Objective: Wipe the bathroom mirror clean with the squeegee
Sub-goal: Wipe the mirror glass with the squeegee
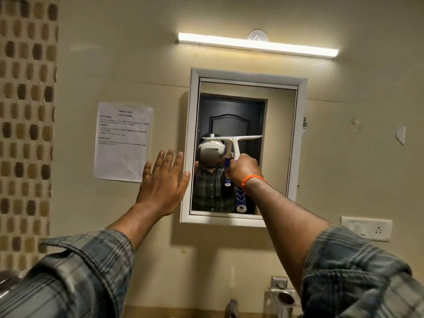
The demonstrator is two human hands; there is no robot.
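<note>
The mirror (270, 115) glass lies bare above the squeegee (234, 140), hemmed by its raised white frame (191, 143).

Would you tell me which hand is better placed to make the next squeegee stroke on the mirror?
Right. The right hand grips the squeegee against the mirror; the left hand is open by the frame.

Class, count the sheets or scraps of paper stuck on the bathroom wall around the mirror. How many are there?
2. A printed sheet hangs on the wall left of the mirror, just above the left hand. A small torn scrap sticks to the wall far right of the mirror. None seems hidden.
</note>
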